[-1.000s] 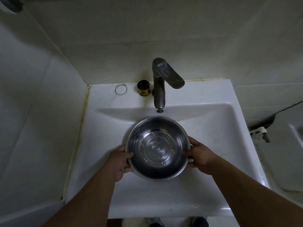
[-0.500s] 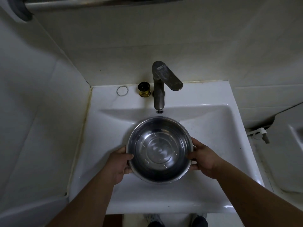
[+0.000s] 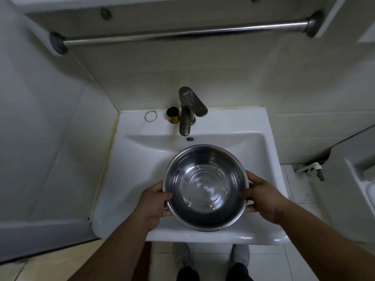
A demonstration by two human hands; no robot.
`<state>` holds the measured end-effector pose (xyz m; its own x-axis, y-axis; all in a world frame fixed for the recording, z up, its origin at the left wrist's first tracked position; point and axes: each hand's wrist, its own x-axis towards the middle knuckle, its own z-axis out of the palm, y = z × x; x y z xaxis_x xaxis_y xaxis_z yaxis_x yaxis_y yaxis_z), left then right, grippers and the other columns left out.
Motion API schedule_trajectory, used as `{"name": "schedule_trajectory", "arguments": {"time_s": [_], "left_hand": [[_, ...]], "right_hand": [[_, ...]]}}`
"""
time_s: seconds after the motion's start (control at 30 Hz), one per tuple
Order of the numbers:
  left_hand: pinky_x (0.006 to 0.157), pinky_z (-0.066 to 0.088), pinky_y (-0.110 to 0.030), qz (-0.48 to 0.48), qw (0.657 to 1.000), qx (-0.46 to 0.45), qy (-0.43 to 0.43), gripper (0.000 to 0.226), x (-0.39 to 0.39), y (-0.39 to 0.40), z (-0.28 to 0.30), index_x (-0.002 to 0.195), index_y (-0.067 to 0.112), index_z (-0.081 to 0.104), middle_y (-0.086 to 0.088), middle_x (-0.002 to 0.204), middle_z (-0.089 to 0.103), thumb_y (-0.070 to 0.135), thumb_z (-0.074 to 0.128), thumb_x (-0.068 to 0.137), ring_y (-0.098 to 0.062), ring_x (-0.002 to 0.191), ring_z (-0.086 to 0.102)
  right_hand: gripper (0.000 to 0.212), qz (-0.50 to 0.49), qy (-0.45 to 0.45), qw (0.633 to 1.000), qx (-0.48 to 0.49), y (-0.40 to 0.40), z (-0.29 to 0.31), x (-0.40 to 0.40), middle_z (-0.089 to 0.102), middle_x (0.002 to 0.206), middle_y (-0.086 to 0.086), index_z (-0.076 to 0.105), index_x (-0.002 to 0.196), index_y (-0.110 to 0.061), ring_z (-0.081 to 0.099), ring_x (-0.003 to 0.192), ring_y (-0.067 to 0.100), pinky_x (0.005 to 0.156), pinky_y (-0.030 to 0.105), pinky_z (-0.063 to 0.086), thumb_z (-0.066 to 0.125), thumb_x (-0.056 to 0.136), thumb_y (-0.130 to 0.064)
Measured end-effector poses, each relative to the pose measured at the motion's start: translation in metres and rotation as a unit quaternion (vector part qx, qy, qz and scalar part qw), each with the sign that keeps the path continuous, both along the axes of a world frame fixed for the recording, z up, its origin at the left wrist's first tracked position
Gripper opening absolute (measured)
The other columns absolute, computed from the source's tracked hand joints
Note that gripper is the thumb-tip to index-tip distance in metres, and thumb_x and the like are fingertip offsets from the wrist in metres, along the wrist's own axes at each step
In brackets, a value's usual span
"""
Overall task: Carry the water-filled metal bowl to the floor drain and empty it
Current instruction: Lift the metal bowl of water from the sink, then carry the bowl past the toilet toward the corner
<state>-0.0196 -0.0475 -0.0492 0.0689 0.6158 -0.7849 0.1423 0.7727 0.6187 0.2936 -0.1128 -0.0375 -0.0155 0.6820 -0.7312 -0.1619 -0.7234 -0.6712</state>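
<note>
A round metal bowl (image 3: 205, 187) with clear water in it hangs level over the front half of a white washbasin (image 3: 142, 169). My left hand (image 3: 155, 205) grips its left rim and my right hand (image 3: 261, 196) grips its right rim, thumbs over the edge. The water surface ripples. No floor drain is in view.
A grey tap (image 3: 189, 110) stands at the back of the basin, with a small gold-based cap (image 3: 173, 114) and a ring (image 3: 150, 116) to its left. A metal towel rail (image 3: 182, 33) crosses overhead. Tiled walls close the left and back. A white fixture (image 3: 353, 179) stands to the right. My shoes (image 3: 213, 260) are on the tiled floor.
The bowl has moved back toward me and slightly right, away from the tap, held by both hands. The view has pulled back, showing the towel rail and floor.
</note>
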Motion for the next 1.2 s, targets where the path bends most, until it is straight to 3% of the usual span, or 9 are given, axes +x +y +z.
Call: {"name": "schedule_trajectory", "arguments": {"time_s": [0.17,0.27,0.43,0.63,0.93,1.1,1.2], "left_hand": [[0.058,0.062,-0.036,0.003,1.000,0.019,0.001,0.045,0.028,-0.026,0.032,0.092,0.024,0.085,-0.015,0.086,0.081,-0.012,0.059,0.087,-0.026,0.067,0.077],[0.062,0.063,-0.039,0.000,0.999,0.034,-0.001,0.041,0.043,-0.040,0.046,0.094,0.024,0.085,-0.019,0.090,0.081,-0.010,0.063,0.085,-0.030,0.071,0.077],[0.063,0.063,-0.040,0.001,0.998,0.055,-0.002,0.045,0.067,-0.059,0.067,0.094,0.023,0.085,-0.021,0.089,0.081,-0.012,0.060,0.079,-0.031,0.071,0.076],[0.062,0.063,-0.038,-0.028,0.997,0.072,0.003,0.046,0.091,-0.074,0.092,0.096,0.026,0.085,-0.019,0.088,0.081,-0.008,0.058,0.081,-0.029,0.069,0.077],[0.055,0.062,-0.035,-0.083,0.994,0.073,-0.020,0.039,0.124,-0.084,0.121,0.103,0.013,0.081,-0.016,0.080,0.081,-0.012,0.061,0.082,-0.025,0.061,0.075],[0.052,0.062,-0.034,-0.103,0.991,0.085,-0.028,0.038,0.145,-0.087,0.126,0.105,0.015,0.078,-0.010,0.073,0.081,-0.012,0.061,0.085,-0.023,0.060,0.076],[0.052,0.063,-0.036,-0.111,0.990,0.085,-0.029,0.041,0.159,-0.095,0.128,0.106,0.015,0.077,-0.008,0.070,0.080,-0.014,0.055,0.086,-0.024,0.060,0.077]], "right_hand": [[0.078,-0.004,0.001,1.000,0.015,-0.019,0.027,0.027,0.080,0.099,0.012,0.076,0.112,-0.049,0.074,0.084,0.037,0.071,0.055,0.067,0.055,0.086,0.021],[0.079,-0.008,-0.001,1.000,0.018,-0.029,0.040,0.041,0.078,0.106,0.015,0.075,0.119,-0.043,0.072,0.085,0.038,0.067,0.052,0.066,0.054,0.082,0.024],[0.082,-0.019,-0.007,0.999,0.029,-0.047,0.061,0.067,0.079,0.105,0.016,0.078,0.113,-0.046,0.073,0.090,0.040,0.065,0.049,0.065,0.055,0.078,0.024],[0.081,-0.032,-0.031,0.998,0.040,-0.075,0.079,0.086,0.081,0.097,0.004,0.075,0.119,-0.044,0.076,0.081,0.034,0.066,0.050,0.065,0.056,0.079,0.023],[0.077,-0.110,-0.059,0.991,0.039,-0.132,0.106,0.101,0.077,0.109,0.022,0.065,0.134,-0.039,0.076,0.079,0.036,0.064,0.046,0.064,0.056,0.085,0.019],[0.073,-0.143,-0.076,0.986,0.037,-0.152,0.112,0.108,0.081,0.088,0.014,0.069,0.120,-0.041,0.074,0.077,0.033,0.060,0.042,0.064,0.051,0.084,0.020],[0.069,-0.157,-0.083,0.983,0.037,-0.165,0.121,0.117,0.074,0.094,0.013,0.068,0.119,-0.038,0.069,0.080,0.032,0.058,0.042,0.062,0.048,0.087,0.020]]}}
